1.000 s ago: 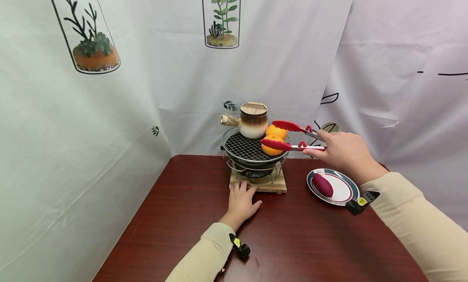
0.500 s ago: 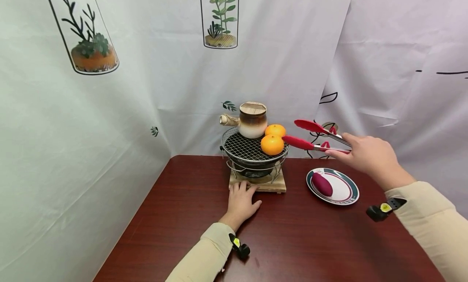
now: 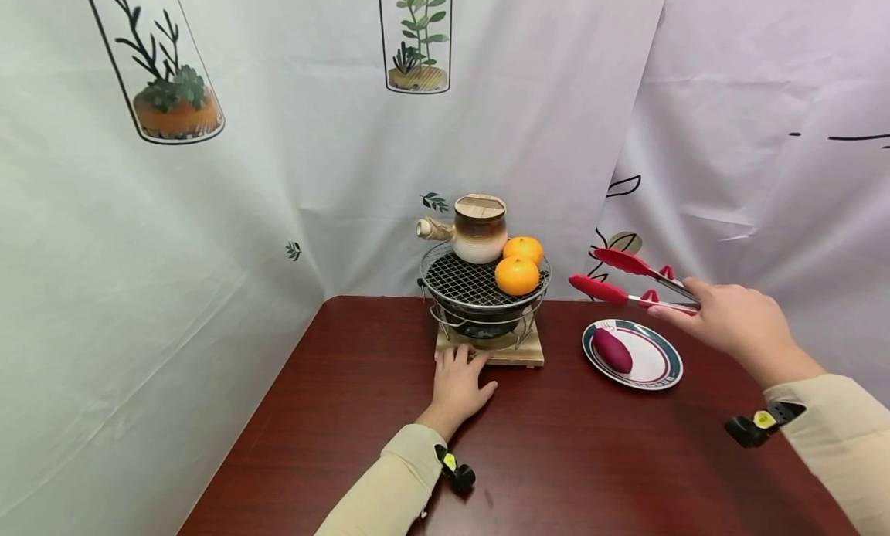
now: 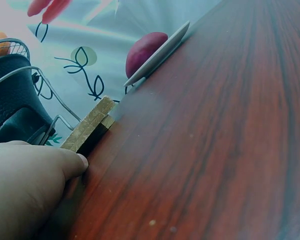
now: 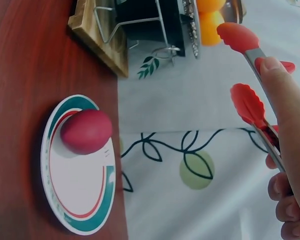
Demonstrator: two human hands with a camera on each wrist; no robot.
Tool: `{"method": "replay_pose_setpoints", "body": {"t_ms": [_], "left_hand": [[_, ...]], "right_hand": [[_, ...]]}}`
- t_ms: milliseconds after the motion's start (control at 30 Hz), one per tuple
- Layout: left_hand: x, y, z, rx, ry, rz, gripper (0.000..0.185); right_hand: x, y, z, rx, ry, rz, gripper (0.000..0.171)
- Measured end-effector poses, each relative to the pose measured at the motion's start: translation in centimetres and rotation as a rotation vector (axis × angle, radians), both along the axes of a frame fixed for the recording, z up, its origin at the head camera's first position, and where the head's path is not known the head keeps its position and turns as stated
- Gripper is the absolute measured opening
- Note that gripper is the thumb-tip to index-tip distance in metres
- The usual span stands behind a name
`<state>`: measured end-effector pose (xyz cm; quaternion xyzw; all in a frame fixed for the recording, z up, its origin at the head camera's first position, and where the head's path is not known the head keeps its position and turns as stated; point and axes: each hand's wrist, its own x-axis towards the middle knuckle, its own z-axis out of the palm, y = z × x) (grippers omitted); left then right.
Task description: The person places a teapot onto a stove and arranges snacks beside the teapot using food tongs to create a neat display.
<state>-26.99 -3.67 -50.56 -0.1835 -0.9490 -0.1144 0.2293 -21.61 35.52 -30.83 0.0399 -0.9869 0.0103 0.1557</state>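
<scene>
Here we hold red tongs (image 3: 629,282), tips apart and empty, in our right hand (image 3: 737,327) above the plate (image 3: 660,366), left hand (image 3: 459,385) flat against the wooden base (image 3: 518,354).

A staged tabletop set: printed plant backdrop cloth (image 3: 278,134) hung around a wooden table (image 3: 556,459).

Even, bright, diffuse light fills the head view; the white curtain (image 3: 334,157) shows no glare, and the dark red table (image 3: 556,459) carries only a dull sheen and faint, soft shadows under the plate (image 3: 664,366) and grill (image 3: 483,285). Straight edges bow slightly toward the frame borders. In the left wrist view the left hand (image 4: 25,190) is close, shaded and soft, with a bluish cast. In the right wrist view the tongs (image 5: 247,75) and right hand (image 5: 290,150) blur slightly.
</scene>
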Motion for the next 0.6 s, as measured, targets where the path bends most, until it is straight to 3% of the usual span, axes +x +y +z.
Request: {"method": "replay_pose_setpoints", "body": {"t_ms": [367,600], "left_hand": [[0.2,0.0,0.2,0.000,-0.018,0.000,0.050],[0.1,0.0,0.2,-0.007,-0.034,0.010,0.050]], "right_hand": [[0.5,1.4,-2.1,0.004,-0.067,-0.031,0.100],[0.8,1.6,-3.5,-0.013,-0.042,-0.028,0.092]]}}
